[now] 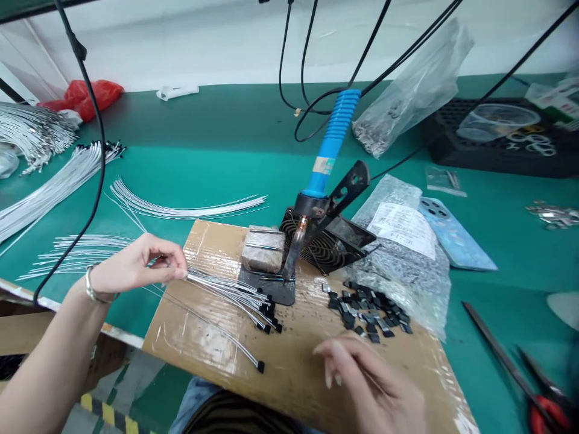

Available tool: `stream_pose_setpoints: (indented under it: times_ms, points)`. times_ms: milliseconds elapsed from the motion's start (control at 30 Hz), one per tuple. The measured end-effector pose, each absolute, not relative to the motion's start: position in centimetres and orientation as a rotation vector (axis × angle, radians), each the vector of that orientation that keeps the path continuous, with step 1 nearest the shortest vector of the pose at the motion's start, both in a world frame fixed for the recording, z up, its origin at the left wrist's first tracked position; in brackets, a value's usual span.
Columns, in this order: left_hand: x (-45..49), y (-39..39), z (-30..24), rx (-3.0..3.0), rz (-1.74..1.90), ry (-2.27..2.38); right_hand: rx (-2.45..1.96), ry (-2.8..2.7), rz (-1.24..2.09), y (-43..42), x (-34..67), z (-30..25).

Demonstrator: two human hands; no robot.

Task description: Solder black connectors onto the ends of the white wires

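Note:
My left hand (pixel 156 262) is closed, thumb and fingers pinched on white wires at the left edge of the cardboard. From its fingertips a bundle of white wires (pixel 226 289) with black end pieces fans out to the right over the board. One separate white wire (pixel 221 331), also black-tipped, lies nearer my body. My right hand (pixel 371 380) hovers over the front right of the cardboard (pixel 199 343), fingers loosely bent and apart, nothing visible in them. Just beyond it is a scattered pile of small black pieces (pixel 373 310), some with shiny metal parts.
A blue-handled soldering iron (pixel 332 141) leans tip-down in a stand beside a block (pixel 263 250) and a small fan (pixel 325 241). More white wires (pixel 185 208) lie leftward. Bubble wrap (pixel 407 271), a phone (pixel 456 235) and scissors (pixel 511 367) are rightward. A black cable (pixel 97 120) hangs at left.

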State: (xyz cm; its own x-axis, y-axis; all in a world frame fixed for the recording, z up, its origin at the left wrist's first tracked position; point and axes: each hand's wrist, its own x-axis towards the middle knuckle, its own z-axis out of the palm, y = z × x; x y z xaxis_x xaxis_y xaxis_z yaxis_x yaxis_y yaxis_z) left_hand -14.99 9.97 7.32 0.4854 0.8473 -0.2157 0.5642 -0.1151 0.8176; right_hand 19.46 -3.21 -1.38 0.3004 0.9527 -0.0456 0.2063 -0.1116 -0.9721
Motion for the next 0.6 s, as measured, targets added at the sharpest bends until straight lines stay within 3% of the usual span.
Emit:
stream_pose_setpoints:
  times_ms: [233, 600]
  points:
    - [-14.4, 8.4, 5.3, 1.774, 0.381, 1.074, -1.348, -1.164, 1.289, -1.7, 16.4, -0.6]
    - [-13.3, 7.9, 4.7, 1.701, 0.368, 1.063, -1.362, -1.101, 1.269, -1.7, 16.1, -1.1]
